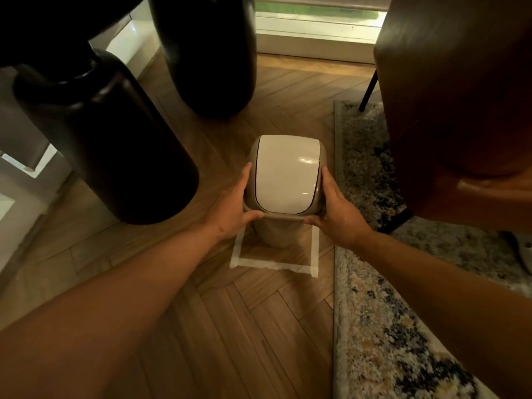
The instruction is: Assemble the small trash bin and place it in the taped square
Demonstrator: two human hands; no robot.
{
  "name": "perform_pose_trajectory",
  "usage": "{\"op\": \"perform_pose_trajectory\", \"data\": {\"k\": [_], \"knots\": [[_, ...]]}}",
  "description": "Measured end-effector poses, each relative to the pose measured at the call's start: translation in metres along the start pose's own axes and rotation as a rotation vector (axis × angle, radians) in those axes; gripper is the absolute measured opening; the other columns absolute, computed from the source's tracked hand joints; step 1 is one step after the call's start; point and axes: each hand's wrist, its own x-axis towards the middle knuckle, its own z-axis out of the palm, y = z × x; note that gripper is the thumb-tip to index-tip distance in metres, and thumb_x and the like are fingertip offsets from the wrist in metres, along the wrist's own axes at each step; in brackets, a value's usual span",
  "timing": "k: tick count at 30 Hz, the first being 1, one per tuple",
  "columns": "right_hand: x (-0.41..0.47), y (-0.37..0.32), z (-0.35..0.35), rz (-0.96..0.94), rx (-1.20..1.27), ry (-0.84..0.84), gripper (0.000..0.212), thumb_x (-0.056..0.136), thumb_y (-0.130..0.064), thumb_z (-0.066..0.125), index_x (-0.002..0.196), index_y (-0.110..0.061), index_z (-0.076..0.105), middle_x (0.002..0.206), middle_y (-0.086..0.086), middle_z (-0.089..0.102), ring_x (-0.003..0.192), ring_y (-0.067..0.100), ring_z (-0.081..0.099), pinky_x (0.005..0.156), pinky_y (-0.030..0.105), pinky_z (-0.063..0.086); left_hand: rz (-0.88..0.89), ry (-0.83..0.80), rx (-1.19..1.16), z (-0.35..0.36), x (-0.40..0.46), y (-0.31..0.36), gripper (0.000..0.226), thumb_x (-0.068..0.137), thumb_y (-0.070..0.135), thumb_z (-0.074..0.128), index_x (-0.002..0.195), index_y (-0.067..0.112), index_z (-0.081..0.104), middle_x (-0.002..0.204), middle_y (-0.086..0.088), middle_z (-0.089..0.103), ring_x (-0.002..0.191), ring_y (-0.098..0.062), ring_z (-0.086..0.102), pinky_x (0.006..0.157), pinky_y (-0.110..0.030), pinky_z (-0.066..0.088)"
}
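Note:
A small beige trash bin with a white swing lid fitted on top stands upright on the wooden floor, inside a square of white tape. My left hand grips the left side of the bin's rim, thumb on the front edge. On the right side of the rim, my right hand holds it the same way. The tape's near edge and two sides show; its far edge is hidden by the bin.
Two tall dark vases stand on the left and behind. A brown leather chair rises at the right over a patterned rug, whose edge runs next to the tape. A window is at the back.

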Motion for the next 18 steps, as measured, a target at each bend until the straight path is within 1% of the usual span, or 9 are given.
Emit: {"op": "perform_pose_trajectory", "data": {"k": [3, 6, 9, 11, 13, 15, 18], "knots": [[-0.001, -0.002, -0.001, 0.001, -0.012, 0.002, 0.130, 0.078, -0.028, 0.087, 0.163, -0.025, -0.011, 0.172, -0.006, 0.001, 0.155, 0.019, 0.014, 0.115, 0.048, 0.034, 0.009, -0.011, 0.001, -0.001, 0.000, 0.001, 0.123, 0.078, 0.031, 0.086, 0.159, 0.039, -0.007, 0.168, 0.003, 0.019, 0.151, -0.019, 0.023, 0.116, -0.035, 0.024], [0.000, -0.003, 0.000, 0.005, -0.032, -0.004, 0.128, 0.079, -0.028, 0.086, 0.162, -0.022, -0.012, 0.172, -0.004, -0.002, 0.156, 0.022, 0.011, 0.116, 0.049, 0.034, 0.020, -0.011, 0.012, -0.002, 0.000, 0.002, 0.123, 0.079, 0.030, 0.085, 0.159, 0.035, -0.007, 0.168, 0.003, 0.015, 0.153, -0.019, 0.019, 0.118, -0.034, 0.020], [0.000, -0.004, -0.001, 0.011, -0.038, -0.025, 0.127, 0.082, -0.029, 0.084, 0.162, -0.020, -0.015, 0.172, 0.000, -0.005, 0.156, 0.023, 0.006, 0.119, 0.050, 0.029, 0.034, -0.021, 0.042, -0.005, 0.001, 0.007, 0.124, 0.078, 0.032, 0.086, 0.160, 0.029, -0.006, 0.168, 0.000, 0.016, 0.153, -0.019, 0.019, 0.123, -0.044, 0.024], [0.000, -0.005, -0.002, 0.000, -0.056, -0.031, 0.127, 0.083, -0.030, 0.084, 0.162, -0.017, -0.014, 0.172, 0.004, -0.005, 0.157, 0.023, 0.000, 0.122, 0.051, 0.023, 0.043, -0.019, 0.072, -0.007, 0.001, 0.008, 0.123, 0.078, 0.033, 0.086, 0.161, 0.027, -0.005, 0.168, -0.001, 0.017, 0.153, -0.020, 0.020, 0.122, -0.045, 0.026], [-0.002, -0.007, -0.003, -0.003, -0.089, -0.021, 0.125, 0.083, -0.035, 0.083, 0.162, -0.014, -0.012, 0.171, 0.009, -0.003, 0.157, 0.025, -0.004, 0.124, 0.051, 0.019, 0.055, -0.005, 0.099, -0.006, 0.000, 0.008, 0.122, 0.079, 0.035, 0.084, 0.160, 0.026, -0.005, 0.169, -0.001, 0.014, 0.153, -0.020, 0.018, 0.123, -0.040, 0.022], [-0.004, -0.009, -0.009, 0.017, -0.113, -0.019, 0.124, 0.084, -0.043, 0.080, 0.162, -0.017, -0.012, 0.171, 0.011, -0.003, 0.156, 0.026, -0.006, 0.124, 0.051, 0.016, 0.053, 0.009, 0.113, -0.008, -0.001, 0.008, 0.119, 0.081, 0.039, 0.081, 0.160, 0.027, -0.006, 0.169, -0.001, 0.010, 0.153, -0.018, 0.015, 0.120, -0.032, 0.017], [-0.006, -0.016, -0.017, -0.011, -0.127, -0.021, 0.120, 0.085, -0.049, 0.076, 0.162, -0.024, -0.013, 0.171, 0.009, -0.004, 0.156, 0.025, -0.009, 0.123, 0.050, 0.015, 0.058, 0.002, 0.120, -0.015, -0.003, 0.006, 0.115, 0.081, 0.045, 0.078, 0.160, 0.031, -0.004, 0.168, 0.002, 0.008, 0.153, -0.018, 0.012, 0.118, -0.033, 0.015]]}}
